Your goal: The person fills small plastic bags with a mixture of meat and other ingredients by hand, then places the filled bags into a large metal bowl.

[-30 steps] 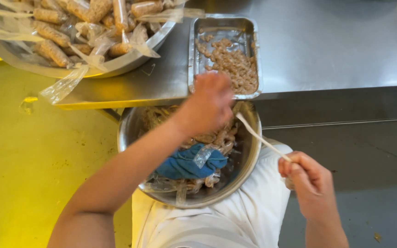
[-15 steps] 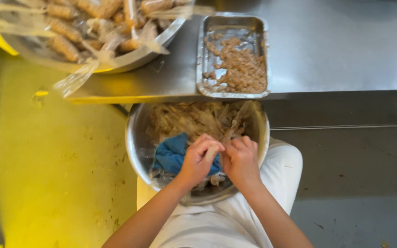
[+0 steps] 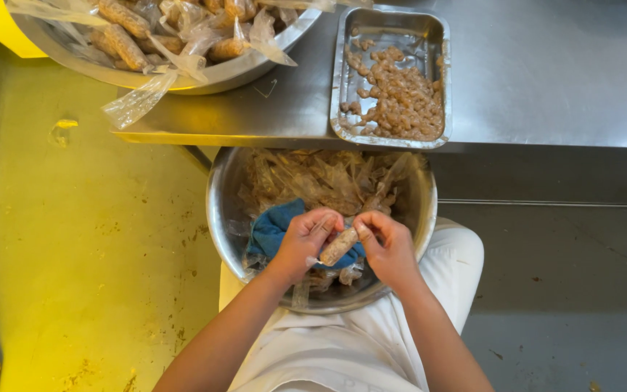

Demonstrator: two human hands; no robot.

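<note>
My left hand (image 3: pixel 305 239) and my right hand (image 3: pixel 387 245) together hold a small brownish sausage-shaped roll (image 3: pixel 338 247) wrapped in clear plastic, each pinching one end. They hover over a round steel bowl (image 3: pixel 219 218) resting on my lap, which holds crumpled empty clear wrappers (image 3: pixel 328 178) and a blue cloth (image 3: pixel 273 229). Up on the steel counter stands a rectangular metal tray (image 3: pixel 342 87) with pale brown pieces of filling (image 3: pixel 400 101).
A large steel basin (image 3: pixel 183 76) at the top left holds several plastic-wrapped rolls (image 3: pixel 121 33), with wrapper ends hanging over the counter edge. The steel counter (image 3: pixel 546 72) stretches right. The floor to the left is yellow-lit; my white apron (image 3: pixel 350 341) covers my lap.
My left hand came back from the tray and my right hand came in from the side; both met over the bowl and now hold a wrapped roll between them.
</note>
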